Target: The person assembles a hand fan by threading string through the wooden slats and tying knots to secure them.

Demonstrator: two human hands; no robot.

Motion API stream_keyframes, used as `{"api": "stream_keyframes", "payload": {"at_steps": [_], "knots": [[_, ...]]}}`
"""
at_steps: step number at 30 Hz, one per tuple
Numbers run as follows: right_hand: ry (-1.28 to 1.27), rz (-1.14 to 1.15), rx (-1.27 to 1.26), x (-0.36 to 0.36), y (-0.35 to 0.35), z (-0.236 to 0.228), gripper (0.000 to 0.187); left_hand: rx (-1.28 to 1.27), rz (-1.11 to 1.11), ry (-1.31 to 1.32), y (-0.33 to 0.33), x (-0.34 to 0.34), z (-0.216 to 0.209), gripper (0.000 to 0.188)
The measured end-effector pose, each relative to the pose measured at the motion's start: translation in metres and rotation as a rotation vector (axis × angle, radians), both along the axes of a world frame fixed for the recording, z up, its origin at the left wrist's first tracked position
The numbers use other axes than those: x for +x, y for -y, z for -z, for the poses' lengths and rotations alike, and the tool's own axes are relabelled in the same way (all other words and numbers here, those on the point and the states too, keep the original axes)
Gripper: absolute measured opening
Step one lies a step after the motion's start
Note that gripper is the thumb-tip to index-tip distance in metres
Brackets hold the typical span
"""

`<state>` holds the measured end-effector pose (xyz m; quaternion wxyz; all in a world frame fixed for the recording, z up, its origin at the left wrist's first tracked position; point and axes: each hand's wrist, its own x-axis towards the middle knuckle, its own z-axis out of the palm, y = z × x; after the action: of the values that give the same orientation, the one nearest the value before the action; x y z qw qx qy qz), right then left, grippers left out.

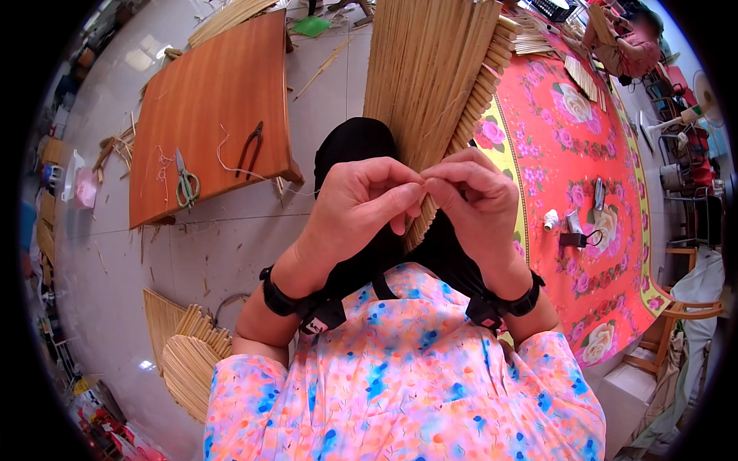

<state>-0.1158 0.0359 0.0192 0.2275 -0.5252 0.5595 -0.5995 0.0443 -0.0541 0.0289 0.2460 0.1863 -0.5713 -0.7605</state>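
Note:
My left hand [361, 201] and my right hand [478, 198] meet in front of me, thumbs and forefingers pinched together at the tips. A thin white thread [254, 174] runs from the wooden table to my left hand, which appears to pinch it. Whatever lies between the right fingertips is too small to make out. Just under and beyond my hands, a long bundle of tan, straw-like stalks [423, 69], laid side by side in a fan shape, rests against my black-clad legs. Its right edge shows a row of rolled stalk ends [484, 84].
On the left, the brown wooden table [223, 92] carries green-handled scissors [186, 184] and dark pliers [252, 146]. More stalk pieces [192, 361] lie on the tiled floor. At right spreads a red floral cloth [569, 253] with small items on it. Another person [630, 50] sits at the far right.

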Motion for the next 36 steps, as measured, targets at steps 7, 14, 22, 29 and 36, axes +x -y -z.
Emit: {"api": "stream_keyframes", "payload": {"at_steps": [7, 14, 22, 29, 36], "knots": [[0.081, 0.018, 0.041, 0.002, 0.004, -0.006, 0.007, -0.050, -0.005, -0.200, -0.008, 0.007, 0.001, 0.023], [0.153, 0.045, -0.049, 0.017, 0.011, -0.003, 0.011, -0.472, -0.303, -0.029, -0.010, -0.001, 0.006, 0.029], [0.027, 0.072, -0.019, 0.018, 0.017, 0.004, 0.010, -1.259, -0.610, 0.029, -0.004, -0.012, 0.019, 0.029], [0.246, 0.020, 0.119, 0.012, 0.016, -0.004, 0.008, -1.017, -0.474, 0.099, 0.005, 0.005, 0.016, 0.026], [0.191, -0.170, 0.345, 0.007, 0.012, -0.002, 0.012, -1.076, -0.430, 0.077, 0.020, 0.007, 0.009, 0.012]]}}
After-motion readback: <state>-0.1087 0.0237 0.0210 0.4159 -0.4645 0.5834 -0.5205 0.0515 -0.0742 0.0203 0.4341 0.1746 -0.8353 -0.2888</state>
